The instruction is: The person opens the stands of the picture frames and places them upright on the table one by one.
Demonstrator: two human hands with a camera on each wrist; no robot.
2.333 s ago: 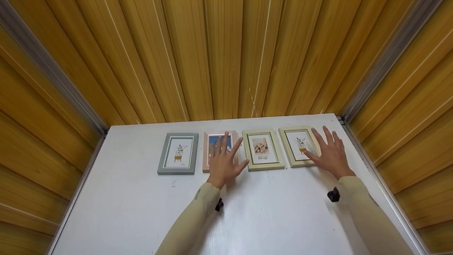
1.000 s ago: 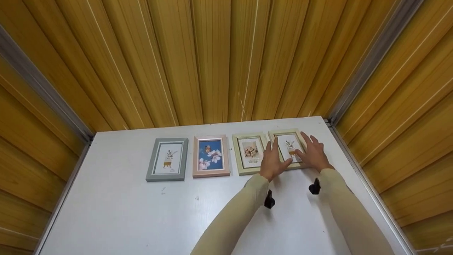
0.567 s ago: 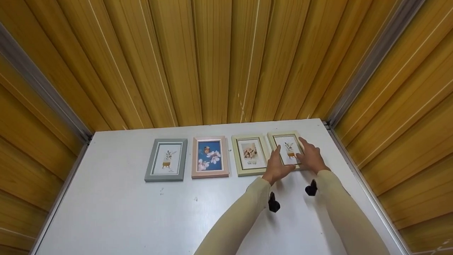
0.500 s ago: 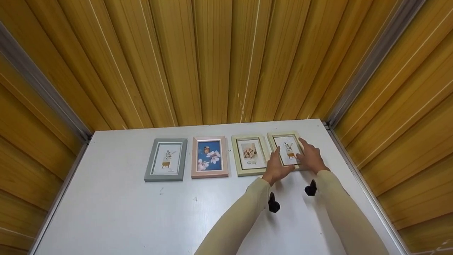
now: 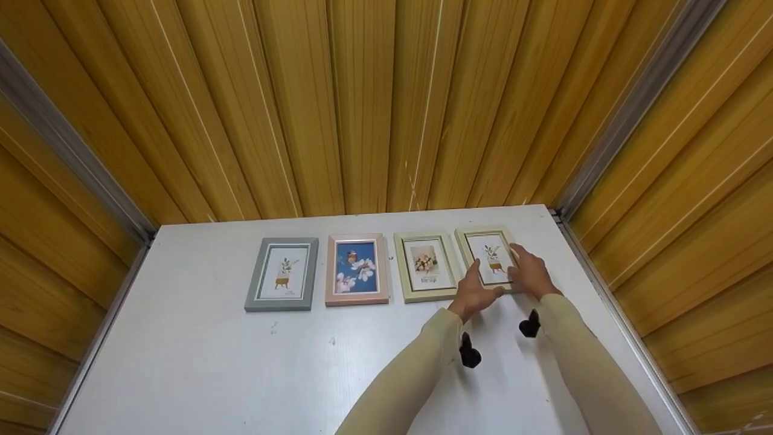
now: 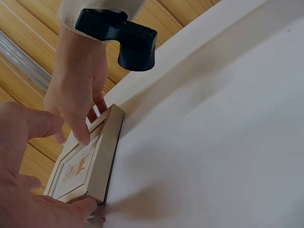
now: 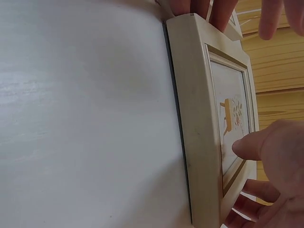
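Note:
Both hands are at the rightmost picture frame (image 5: pixel 483 235), cream-coloured with a potted-plant print, on the white surface in the head view. My left hand (image 5: pixel 474 296) presses its lower left side, fingers fairly straight, thumb near the bottom edge. My right hand (image 5: pixel 534 273) grips the right side, thumb over the print and fingers round the outer edge. In the right wrist view the picture frame's (image 7: pixel 194 128) long side faces the camera, lying flat. The left wrist view shows left fingers at a corner of the picture frame (image 6: pixel 109 152).
To the left, in a row, lie a second cream picture frame (image 5: pixel 429 296), a pink picture frame (image 5: pixel 357 299) and a grey-blue picture frame (image 5: pixel 278 305). Wood-patterned panels (image 5: pixel 362 109) enclose the white table (image 5: pixel 241 362) on the back and sides.
My left hand has moved right from over the pink picture frame to the rightmost cream one. My right hand has come in from the right and now grips that frame's side.

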